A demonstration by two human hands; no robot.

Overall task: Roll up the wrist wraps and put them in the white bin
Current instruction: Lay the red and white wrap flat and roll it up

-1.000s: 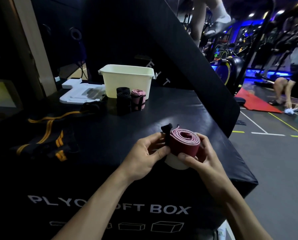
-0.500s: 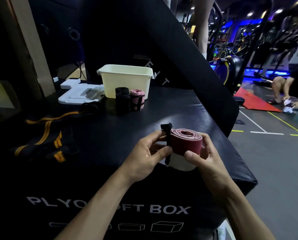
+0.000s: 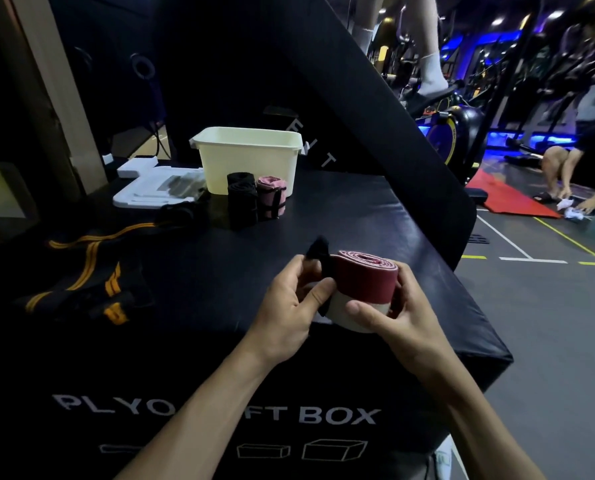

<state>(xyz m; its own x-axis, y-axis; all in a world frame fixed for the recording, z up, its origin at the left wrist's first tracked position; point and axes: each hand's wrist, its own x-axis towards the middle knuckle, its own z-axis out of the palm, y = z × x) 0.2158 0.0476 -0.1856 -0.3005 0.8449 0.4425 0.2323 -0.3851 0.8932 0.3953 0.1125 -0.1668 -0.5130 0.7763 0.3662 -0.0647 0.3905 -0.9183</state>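
A rolled red-and-white wrist wrap [image 3: 364, 284] is held upright above the near part of the black plyo box [image 3: 375, 220]. My right hand [image 3: 398, 318] grips the roll from the right and below. My left hand [image 3: 291, 306] pinches the wrap's black strap end [image 3: 320, 252] against the roll's left side. The white bin [image 3: 251, 164] stands at the back of the box. Right in front of it stand a rolled black wrap [image 3: 241, 199] and a rolled pink wrap [image 3: 272, 197]. An unrolled black wrap with yellow stripes [image 3: 81, 275] lies at the left.
A white foam tray [image 3: 157, 187] lies left of the bin. A tall black pad [image 3: 375, 109] leans behind the box on the right. Beyond the box's right edge is gym floor with an exercise bike [image 3: 452, 133] and a crouching person [image 3: 573, 171].
The roll has tilted slightly in my hands, and my left fingers have shifted on the black strap end. Both hands stay over the same spot of the box.
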